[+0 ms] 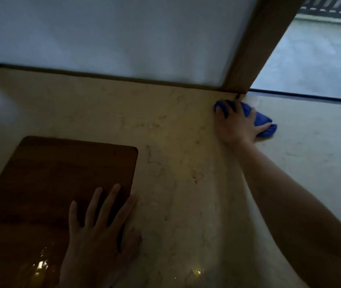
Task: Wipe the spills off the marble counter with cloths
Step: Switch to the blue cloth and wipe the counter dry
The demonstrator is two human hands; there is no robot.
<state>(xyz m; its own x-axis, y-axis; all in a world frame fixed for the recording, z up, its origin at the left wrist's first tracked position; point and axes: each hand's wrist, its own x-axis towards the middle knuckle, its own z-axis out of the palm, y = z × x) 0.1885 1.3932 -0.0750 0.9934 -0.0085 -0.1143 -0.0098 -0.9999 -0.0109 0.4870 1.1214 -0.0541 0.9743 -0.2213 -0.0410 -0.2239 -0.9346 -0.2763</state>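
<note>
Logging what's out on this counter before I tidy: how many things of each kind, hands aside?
Blue cloth: 1, under the right hand
Wooden board: 1, under the left hand
Total: 2

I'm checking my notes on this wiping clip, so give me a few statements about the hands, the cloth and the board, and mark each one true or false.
1. The right hand presses a blue cloth on the marble counter. True.
2. The cloth is at the near counter edge. False: it is at the far edge, by the wooden post.
3. The left hand rests flat, partly on the wooden board. True.
4. The left hand holds a second cloth. False: it holds nothing.
</note>
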